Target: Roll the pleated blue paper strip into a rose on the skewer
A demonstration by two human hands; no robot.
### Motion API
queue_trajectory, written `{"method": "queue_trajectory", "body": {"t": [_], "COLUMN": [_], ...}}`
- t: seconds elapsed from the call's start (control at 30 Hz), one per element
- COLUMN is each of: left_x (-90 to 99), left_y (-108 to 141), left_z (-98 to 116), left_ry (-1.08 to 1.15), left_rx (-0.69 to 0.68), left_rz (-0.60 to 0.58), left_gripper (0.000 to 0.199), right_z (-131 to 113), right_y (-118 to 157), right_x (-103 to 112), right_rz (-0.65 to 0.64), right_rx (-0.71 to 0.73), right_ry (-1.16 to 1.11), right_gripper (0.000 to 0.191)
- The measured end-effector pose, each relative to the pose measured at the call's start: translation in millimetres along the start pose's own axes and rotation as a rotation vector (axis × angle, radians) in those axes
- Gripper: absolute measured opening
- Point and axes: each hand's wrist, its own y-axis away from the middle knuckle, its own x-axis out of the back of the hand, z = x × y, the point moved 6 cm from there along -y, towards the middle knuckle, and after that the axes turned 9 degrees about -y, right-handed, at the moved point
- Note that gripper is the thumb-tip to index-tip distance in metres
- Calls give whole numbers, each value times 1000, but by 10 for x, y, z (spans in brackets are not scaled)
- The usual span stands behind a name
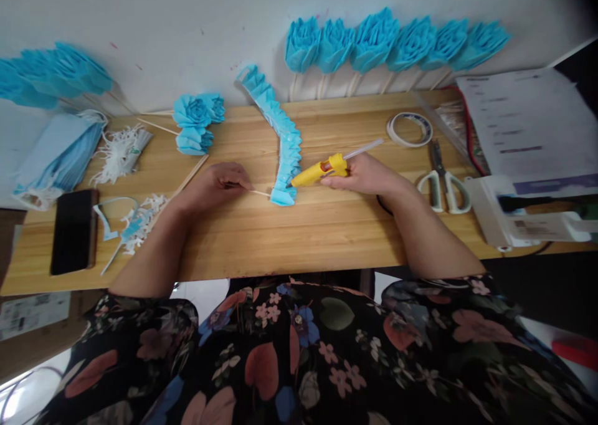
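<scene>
A pleated blue strip (288, 141) curves down the middle of the wooden table, its top end near the wall. My left hand (227, 181) is closed on a thin wooden stick (260, 193), whose far tip meets the strip's lower end. In my right hand (362, 174) is a yellow glue gun (320, 169) with a clear glue stick (365, 149) standing out of its back. The gun's nozzle points left and is at the strip just above its lower end; whether it touches is too small to tell.
Blue paper flowers (376, 38) on sticks lean on the wall. Smaller flowers (191, 110) lie left of the strip. A phone (73, 232) and face masks (60, 154) are far left. Tape (410, 130), scissors (441, 179), a white holder (499, 216) and papers (527, 126) are right.
</scene>
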Motion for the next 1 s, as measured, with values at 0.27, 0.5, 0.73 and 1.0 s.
{"method": "queue_trajectory", "body": {"t": [0.27,0.5,0.73,1.0], "left_x": [5,10,2,10], "left_y": [-18,-19,-5,-15], "left_z": [-12,35,-3,-18], "left_ry": [4,5,4,-3], "left_rx": [64,-30,31,53], "left_rz": [-38,-3,-33,-47], "left_gripper": [33,30,26,28], "right_z": [-124,-127,-76,-108], "right_y": [68,8,1,25], "right_x": [45,-18,-25,0], "right_rz": [51,35,25,86], "right_rx": [26,99,50,82], "right_ry": [-179,-67,-2,-146], "right_gripper": [48,42,45,48]}}
